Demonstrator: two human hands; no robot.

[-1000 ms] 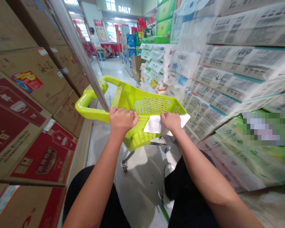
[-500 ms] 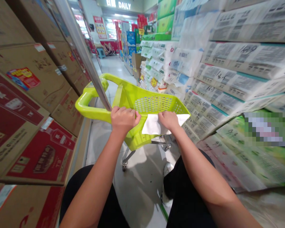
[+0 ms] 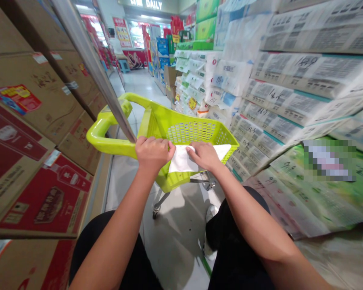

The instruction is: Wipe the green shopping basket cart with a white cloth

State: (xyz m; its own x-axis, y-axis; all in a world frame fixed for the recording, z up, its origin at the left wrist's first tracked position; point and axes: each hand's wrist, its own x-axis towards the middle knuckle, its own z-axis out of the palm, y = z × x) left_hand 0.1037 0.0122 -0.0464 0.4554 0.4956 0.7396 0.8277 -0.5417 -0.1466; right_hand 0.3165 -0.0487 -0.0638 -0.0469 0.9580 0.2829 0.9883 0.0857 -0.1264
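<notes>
While the cart stands in a narrow aisle, the head view shows our left hand (image 3: 153, 152) curled shut over the near rim of the lime-green shopping cart (image 3: 181, 135), a grip that steadies the basket. Our right hand (image 3: 204, 155) lies flat, fingers (image 3: 191, 148) spread open, pressing a white cloth (image 3: 181, 161) onto that same rim, just beside the left hand; it pins the cloth rather than clasping it. We see nothing inside the perforated basket. Cardboard cartons (image 3: 33, 133) stack at left behind a metal pole (image 3: 93, 64); wrapped tissue packs (image 3: 278, 104) fill the right. The floor (image 3: 175, 237) lies beneath.
</notes>
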